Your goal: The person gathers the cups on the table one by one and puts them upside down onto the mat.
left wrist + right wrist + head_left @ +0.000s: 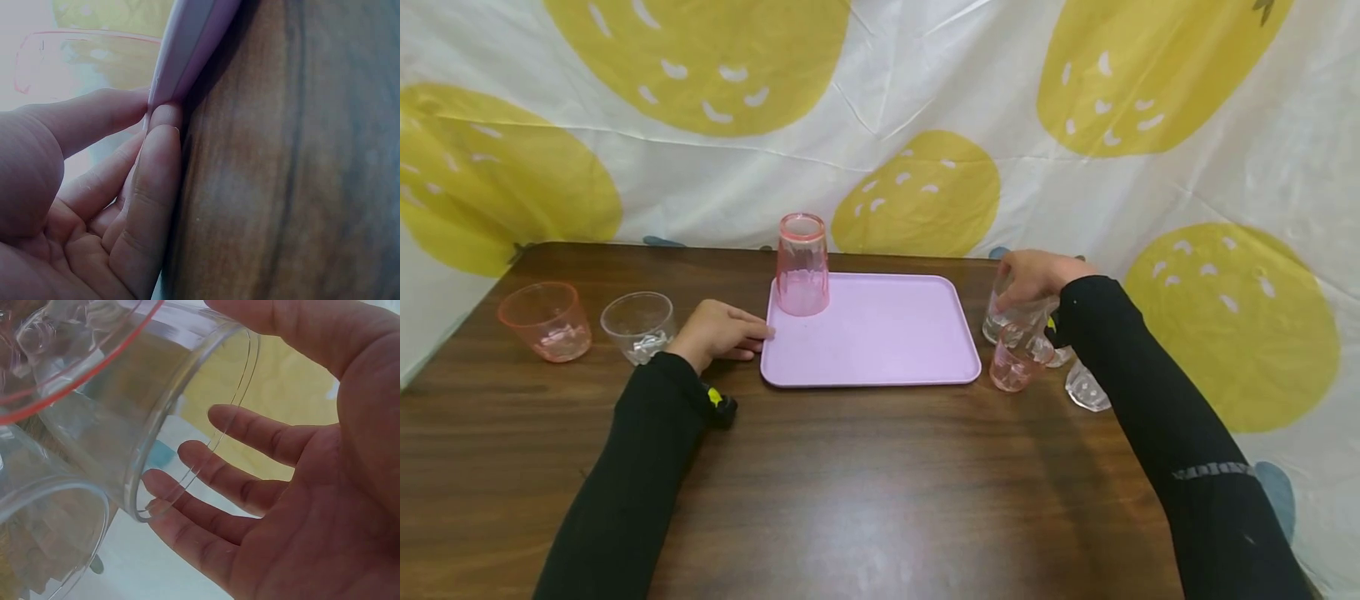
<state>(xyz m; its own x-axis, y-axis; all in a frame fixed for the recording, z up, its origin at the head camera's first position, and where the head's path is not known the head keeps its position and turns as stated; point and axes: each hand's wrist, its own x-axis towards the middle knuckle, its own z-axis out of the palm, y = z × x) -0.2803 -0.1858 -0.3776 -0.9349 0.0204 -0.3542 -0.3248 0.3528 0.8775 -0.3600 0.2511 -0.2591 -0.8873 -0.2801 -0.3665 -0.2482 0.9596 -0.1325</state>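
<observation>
- Head view: small pink glass point(1011, 369) on bench point(880, 492), right of tray point(880, 346).
- Left hand point(715, 333) pinches tray's left edge.
- Right hand point(1036, 277): fingers loosely spread at rim of clear glass point(991, 323), not clamped.
- Tall pink glass point(802, 279) on tray's far left corner.
- Step: likely grasping clear glass; next calls for closing fingers without bumping small pink glass.

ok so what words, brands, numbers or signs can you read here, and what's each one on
"...TORY": seems to end the grey lettering on the right sleeve; its start is too blurred to read.
Black wrist device: yellow patch, no text I can make out.
Tray, glasses, cloth: no readable text.
</observation>
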